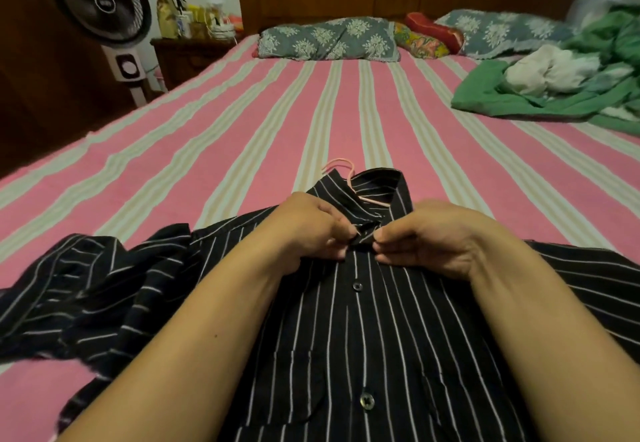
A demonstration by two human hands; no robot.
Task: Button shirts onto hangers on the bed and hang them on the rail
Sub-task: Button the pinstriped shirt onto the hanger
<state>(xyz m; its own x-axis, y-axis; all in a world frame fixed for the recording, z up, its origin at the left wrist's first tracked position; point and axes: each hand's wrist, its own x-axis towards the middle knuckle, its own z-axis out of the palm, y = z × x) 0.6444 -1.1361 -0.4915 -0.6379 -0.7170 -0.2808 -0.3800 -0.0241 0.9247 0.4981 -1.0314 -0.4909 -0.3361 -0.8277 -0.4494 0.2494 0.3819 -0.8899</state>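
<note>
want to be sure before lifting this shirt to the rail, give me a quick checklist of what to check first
1. Hanger inside shirt: ok, pink hook pokes out of the collar.
2. Top button done: cannot tell, left hand and right hand pinch the placket there and hide it.
3. Lower buttons closed: ok, two show fastened.
4. Sleeves flat: not ok, the left-side sleeve lies bunched.
5. Shirt flat on bed: ok.
6. Rail reachable: cannot tell, not in view.

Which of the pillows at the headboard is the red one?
The small red pillow, wedged between the two grey floral pillows, above a multicoloured one.
</note>
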